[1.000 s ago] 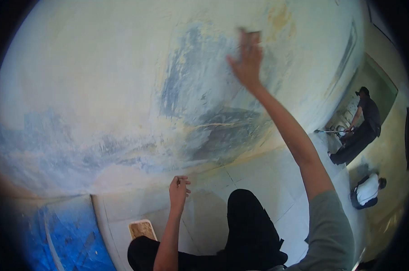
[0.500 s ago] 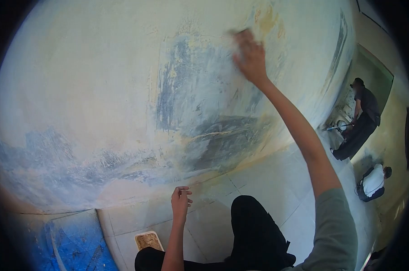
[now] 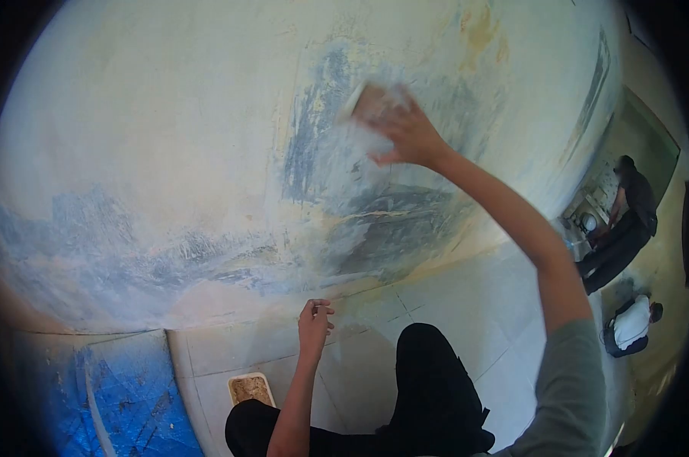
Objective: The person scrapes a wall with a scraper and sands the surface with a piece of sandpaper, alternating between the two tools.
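Note:
My right hand (image 3: 401,129) is raised against the patchy wall (image 3: 207,137), its fingers on a flat brown piece (image 3: 369,100) that is blurred by motion. Around it the wall shows grey-blue and yellowish rough patches. Lower down, my left hand (image 3: 314,326) hovers above the floor near the foot of the wall. Its fingers are loosely bent and a little apart, with nothing visible in them.
A tray with brown residue (image 3: 250,389) lies on the tiled floor (image 3: 359,365) beside my knee. Blue sheeting (image 3: 131,396) covers the lower left. At the right, one person (image 3: 635,202) bends over some equipment and another person (image 3: 631,326) is low near the far wall.
My right hand has swept left and downward across the wall, and the brown piece shows more. The view has shifted slightly. The bending person at the right leans further forward.

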The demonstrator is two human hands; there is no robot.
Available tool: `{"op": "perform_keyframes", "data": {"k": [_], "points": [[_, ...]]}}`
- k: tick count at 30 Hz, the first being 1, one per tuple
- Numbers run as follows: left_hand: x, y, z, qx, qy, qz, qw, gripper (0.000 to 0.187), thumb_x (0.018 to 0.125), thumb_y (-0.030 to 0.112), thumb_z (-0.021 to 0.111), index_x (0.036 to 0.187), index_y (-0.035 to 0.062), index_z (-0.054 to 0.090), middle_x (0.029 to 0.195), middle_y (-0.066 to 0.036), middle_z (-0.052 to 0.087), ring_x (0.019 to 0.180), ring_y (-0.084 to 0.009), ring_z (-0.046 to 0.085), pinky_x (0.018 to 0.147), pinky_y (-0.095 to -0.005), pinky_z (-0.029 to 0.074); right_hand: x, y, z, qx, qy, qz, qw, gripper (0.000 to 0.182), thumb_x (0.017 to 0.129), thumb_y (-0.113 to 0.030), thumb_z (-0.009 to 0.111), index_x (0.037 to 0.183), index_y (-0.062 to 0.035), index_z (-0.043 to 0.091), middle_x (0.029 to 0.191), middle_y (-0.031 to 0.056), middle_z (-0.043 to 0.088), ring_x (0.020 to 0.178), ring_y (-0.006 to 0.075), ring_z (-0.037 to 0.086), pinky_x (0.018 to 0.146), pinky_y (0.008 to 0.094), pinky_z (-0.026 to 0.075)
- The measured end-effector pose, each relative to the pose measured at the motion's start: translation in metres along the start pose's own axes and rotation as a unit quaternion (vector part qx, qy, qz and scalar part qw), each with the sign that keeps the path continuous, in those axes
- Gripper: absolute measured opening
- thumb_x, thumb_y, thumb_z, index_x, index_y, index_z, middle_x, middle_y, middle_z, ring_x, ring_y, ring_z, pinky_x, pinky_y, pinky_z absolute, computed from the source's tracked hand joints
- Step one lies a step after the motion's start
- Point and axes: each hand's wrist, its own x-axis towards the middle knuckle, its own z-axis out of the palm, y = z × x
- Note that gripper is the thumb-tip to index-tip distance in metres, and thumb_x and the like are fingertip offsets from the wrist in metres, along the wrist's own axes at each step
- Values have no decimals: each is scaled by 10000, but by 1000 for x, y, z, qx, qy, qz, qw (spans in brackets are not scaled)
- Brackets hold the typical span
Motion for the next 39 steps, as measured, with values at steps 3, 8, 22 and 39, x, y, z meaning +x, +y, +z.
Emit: {"op": "perform_keyframes", "data": {"k": [3, 8, 22, 39], "points": [[0, -3, -2, 12, 1, -10, 1000, 245, 887, 173, 430, 1044, 43, 565, 894, -84, 636, 582, -134, 583, 501, -246, 454, 22, 34, -8, -27, -96, -215, 971, 663, 810, -481, 581, 1408, -281, 375, 1471, 94, 334, 1388, 265, 247, 1093, 583, 149], [1, -4, 4, 1, 14, 11, 1000, 218, 896, 186, 443, 1006, 55, 578, 844, -73, 644, 533, -126, 577, 459, -247, 432, 37, -9, -11, 7, 20, 23, 1000, 655, 795, -506, 596, 1386, -288, 417, 1435, 22, 392, 1325, 216, 348, 1098, 569, 159], [-7, 6, 4, 3, 32, 39, 999, 206, 898, 182, 458, 989, 50, 588, 829, -79, 645, 560, -131, 584, 478, -265, 465, 69, -42, 2, 22, -56, -72, 996, 616, 769, -540, 624, 1335, -347, 476, 1151, 45, 627, 1260, 263, 448, 1149, 529, 25], [-7, 1, -7, 6, 26, 46, 999, 240, 878, 174, 436, 1038, 58, 572, 878, -71, 643, 579, -118, 579, 491, -250, 441, 79, -64, 4, -105, -15, -51, 993, 687, 771, -562, 610, 1376, -286, 436, 1409, 33, 443, 1340, 177, 349, 1131, 566, 84]]}}
